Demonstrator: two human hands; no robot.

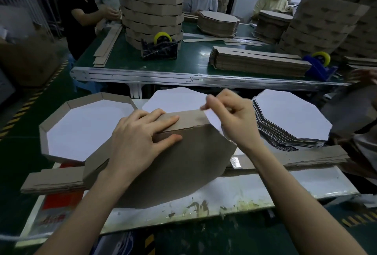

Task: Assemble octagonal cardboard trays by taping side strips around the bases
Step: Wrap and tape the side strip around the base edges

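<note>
The far side is filled by the long green-topped conveyor table (130, 61), and a tall stack of finished brown cardboard trays (151, 10) is seen on it. Nearer, the scuffed white worktable (285, 191) is stretched across the foreground. At its centre the large brown octagonal cardboard base (175, 169) is propped on its lower edge and tilted, brown face to the camera, with a brown cardboard side strip (189, 119) folded along its top edge. To the left, a finished octagonal tray with white floor and brown walls (85, 130) is set flat. To the right, a stack of white-faced octagonal bases (289, 116) is piled. A long bundle of flat brown strips (51, 182) is laid across the worktable behind the base. Back on the green table, a black tape dispenser with a yellow roll (162, 47) and a blue dispenser (319, 66) are spotted. The strip is pressed down by the left hand (140, 140), fingers straight and flat, thumb on the base's face. A small pale sliver (204, 108) is pinched by the curled fingers of the right hand (234, 118) at the strip's right end. Whether it is tape cannot be told.
</note>
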